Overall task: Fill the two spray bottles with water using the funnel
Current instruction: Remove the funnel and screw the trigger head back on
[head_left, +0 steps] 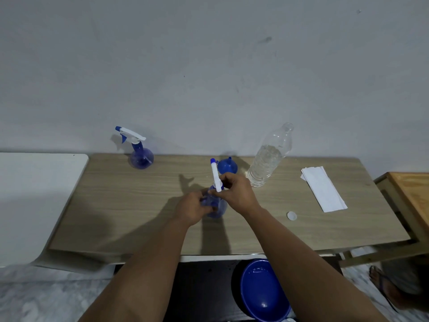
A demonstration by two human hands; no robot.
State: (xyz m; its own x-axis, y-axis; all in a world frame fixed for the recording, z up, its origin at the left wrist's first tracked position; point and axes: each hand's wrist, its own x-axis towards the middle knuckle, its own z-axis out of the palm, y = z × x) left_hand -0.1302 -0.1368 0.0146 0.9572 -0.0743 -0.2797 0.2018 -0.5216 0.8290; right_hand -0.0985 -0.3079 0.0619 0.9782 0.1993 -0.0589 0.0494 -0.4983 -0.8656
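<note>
Both bare arms reach forward, side by side. The left hand [192,209] is curled, its fingers wrapped in a grip. The right hand [234,194] sits a bit higher, its fingertips [224,182] pinched together, wrist bent.

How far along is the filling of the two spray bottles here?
Early or midway. The water bottle stands uncapped, its cap on the table. The left hand holds the near spray bottle while the right hand grips its neck. The funnel sits unused; the far spray bottle remains closed.
</note>
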